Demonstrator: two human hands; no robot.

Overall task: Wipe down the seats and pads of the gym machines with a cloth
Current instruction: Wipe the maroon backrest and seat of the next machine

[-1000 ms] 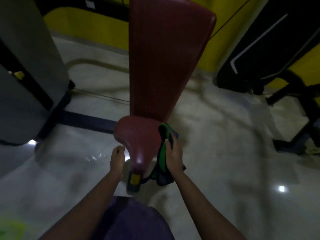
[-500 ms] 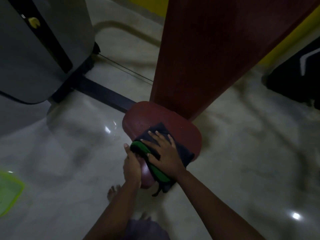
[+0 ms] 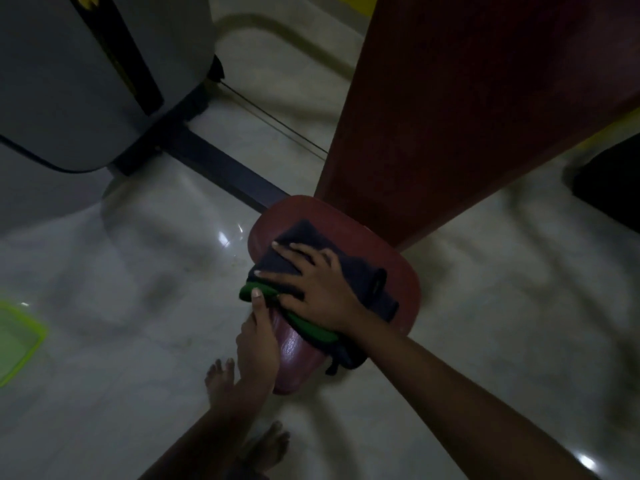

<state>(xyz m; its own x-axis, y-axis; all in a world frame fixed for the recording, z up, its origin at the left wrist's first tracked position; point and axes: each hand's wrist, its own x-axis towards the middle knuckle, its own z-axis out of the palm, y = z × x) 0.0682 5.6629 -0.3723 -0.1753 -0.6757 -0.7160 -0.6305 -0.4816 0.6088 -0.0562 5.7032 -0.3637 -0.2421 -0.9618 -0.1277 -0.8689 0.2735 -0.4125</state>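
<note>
We press one cloth [image 3: 302,241] onto one red seat [image 3: 403,282].
The seat's long axis runs from its narrow nose near us to its wide end below one back pad [image 3: 450,116]. Our right hand [image 3: 318,289] lies spread flat on the cloth; our left hand [image 3: 258,341] grips the seat's left edge, thumb on the cloth's green hem.

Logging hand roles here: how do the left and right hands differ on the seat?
The right hand lies flat, fingers spread, pressing the cloth on the seat; the left hand grips the seat's side edge. The right hand covers the cloth's dark part; the left thumb only touches its green fold. Both touch the cloth.
</note>
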